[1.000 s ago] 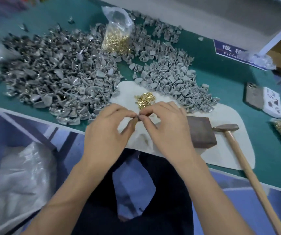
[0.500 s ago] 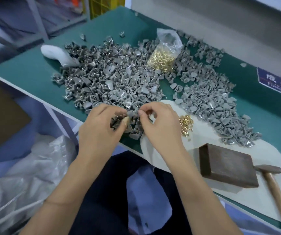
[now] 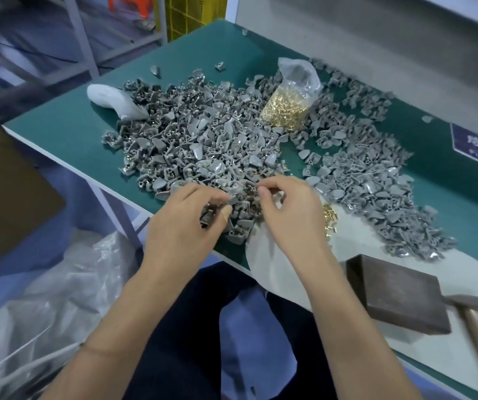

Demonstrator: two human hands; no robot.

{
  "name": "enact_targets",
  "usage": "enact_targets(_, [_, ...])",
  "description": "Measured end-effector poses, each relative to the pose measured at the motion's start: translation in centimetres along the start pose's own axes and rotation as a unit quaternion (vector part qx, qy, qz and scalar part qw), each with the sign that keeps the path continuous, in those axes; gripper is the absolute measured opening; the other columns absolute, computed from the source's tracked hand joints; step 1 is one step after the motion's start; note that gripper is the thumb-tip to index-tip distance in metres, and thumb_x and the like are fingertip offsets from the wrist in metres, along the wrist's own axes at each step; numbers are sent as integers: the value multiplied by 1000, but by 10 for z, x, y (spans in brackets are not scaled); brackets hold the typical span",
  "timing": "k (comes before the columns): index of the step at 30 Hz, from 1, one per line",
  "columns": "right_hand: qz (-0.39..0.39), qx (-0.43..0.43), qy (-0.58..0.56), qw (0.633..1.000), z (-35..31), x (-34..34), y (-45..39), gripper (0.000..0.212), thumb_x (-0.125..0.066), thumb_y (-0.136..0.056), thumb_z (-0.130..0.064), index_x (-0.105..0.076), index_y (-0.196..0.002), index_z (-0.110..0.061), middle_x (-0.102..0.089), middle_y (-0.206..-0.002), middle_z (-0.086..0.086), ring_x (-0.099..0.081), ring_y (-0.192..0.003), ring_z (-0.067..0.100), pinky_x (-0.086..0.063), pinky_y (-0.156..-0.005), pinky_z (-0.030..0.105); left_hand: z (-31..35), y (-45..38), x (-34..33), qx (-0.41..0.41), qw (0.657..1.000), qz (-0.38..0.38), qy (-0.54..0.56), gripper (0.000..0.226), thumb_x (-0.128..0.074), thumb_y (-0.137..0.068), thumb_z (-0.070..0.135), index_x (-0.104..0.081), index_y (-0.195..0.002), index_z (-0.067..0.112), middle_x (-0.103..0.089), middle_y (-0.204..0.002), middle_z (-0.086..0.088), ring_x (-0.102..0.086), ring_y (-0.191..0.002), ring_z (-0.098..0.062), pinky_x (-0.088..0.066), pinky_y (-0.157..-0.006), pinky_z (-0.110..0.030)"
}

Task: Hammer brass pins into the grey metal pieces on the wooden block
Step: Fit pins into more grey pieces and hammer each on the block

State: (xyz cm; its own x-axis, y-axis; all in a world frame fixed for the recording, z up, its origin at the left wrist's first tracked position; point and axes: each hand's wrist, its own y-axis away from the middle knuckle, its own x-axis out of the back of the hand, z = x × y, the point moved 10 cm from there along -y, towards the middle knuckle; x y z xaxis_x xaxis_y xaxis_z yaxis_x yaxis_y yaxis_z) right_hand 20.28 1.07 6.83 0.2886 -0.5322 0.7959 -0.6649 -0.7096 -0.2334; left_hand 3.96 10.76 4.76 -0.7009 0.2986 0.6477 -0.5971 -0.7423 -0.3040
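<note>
My left hand (image 3: 183, 223) is over the near edge of the big heap of grey metal pieces (image 3: 203, 145), its curled fingers holding several grey pieces. My right hand (image 3: 289, 215) is just right of it, thumb and forefinger pinched together at the heap's edge; what they pinch is too small to tell. A small pile of loose brass pins (image 3: 330, 220) lies on the white mat (image 3: 361, 246) beside my right hand. The dark wooden block (image 3: 396, 295) sits on the mat at the right, bare on top. The hammer (image 3: 474, 316) lies against its right side.
A clear bag of brass pins (image 3: 286, 108) stands at the back between two heaps; a second grey heap (image 3: 370, 180) spreads to the right. A white cloth (image 3: 110, 99) lies at the left. The green table (image 3: 67, 122) ends close to my left hand, with plastic sheeting (image 3: 44, 298) below.
The view swung left and both hands moved from the mat to the near edge of the big grey heap. The left hand now holds several grey pieces.
</note>
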Motion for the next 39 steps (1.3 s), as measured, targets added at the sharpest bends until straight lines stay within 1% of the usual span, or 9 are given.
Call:
enact_targets(6, [52,-106,18,993,81,76,25,14,-64,-96,-24,-77,-98,-28,-72,-92,-19,-64,-82,1,-56,-78,34,57,2,-57,-63,993,-86,51,7,-63,-92,35,-66,-96,39,-59,-93,24,-52,-87,9,-46,-70,-23])
enact_targets(9, [-5,-167,57,984,116,90,34,16,-65,-95,-25,-71,-83,-33,-70,-89,-17,-67,-90,13,-57,-80,38,79,9,-92,-81,987,-124,56,8,-61,-94,35,-67,-96,39,-60,-95,23,-50,-87,14,-41,-67,-15])
enact_targets(13, [-41,-190,77,978,125,94,40,21,-69,-91,-26,-69,-73,-37,-72,-87,-18,-68,-89,14,-59,-82,41,93,18,-125,-83,975,-161,129,9,-62,-97,30,-71,-97,31,-62,-91,14,-52,-73,1,-44,-70,-22])
enact_targets(19, [-156,-240,179,941,128,70,45,24,-79,-78,-56,-77,-72,-32,-70,-75,-14,-64,-75,12,-44,-64,26,91,21,-126,-90,979,-123,134,8,-66,-95,24,-73,-97,27,-64,-91,14,-52,-70,2,-36,-67,-8])
enact_targets(21, [-164,-247,187,937,125,64,43,20,-79,-81,-49,-79,-80,-29,-72,-82,-9,-65,-79,17,-41,-63,26,92,23,-128,-98,980,-127,120,8,-67,-95,22,-73,-97,27,-63,-91,14,-53,-74,8,-36,-68,-4])
enact_targets(25, [-178,-235,194,936,120,58,42,19,-74,-90,-41,-77,-97,-24,-73,-96,-2,-67,-92,24,-55,-85,36,94,25,-130,-114,982,-119,95,7,-69,-94,22,-72,-98,26,-61,-89,15,-52,-76,15,-34,-69,1])
enact_targets(29, [-190,-191,220,938,111,53,43,10,-65,-98,-26,-73,-95,-20,-68,-94,1,-65,-89,25,-54,-80,35,95,25,-131,-120,983,-114,79,7,-70,-92,21,-72,-98,25,-60,-90,15,-51,-76,15,-33,-70,2])
enact_targets(35, [-66,-204,48,976,136,96,48,18,-59,-102,-25,-68,-87,-22,-64,-79,-11,-59,-67,9,-42,-63,29,99,26,-139,-118,979,-157,46,7,-66,-94,31,-70,-97,36,-61,-93,20,-57,-76,8,-38,-68,-5])
enact_targets(39, [74,-202,-81,973,172,153,67,4,-70,-94,-21,-69,-91,-24,-69,-84,-14,-66,-84,7,-50,-74,23,132,21,-152,-150,969,-189,58,8,-64,-94,33,-68,-98,39,-62,-95,21,-56,-75,7,-48,-77,-20])
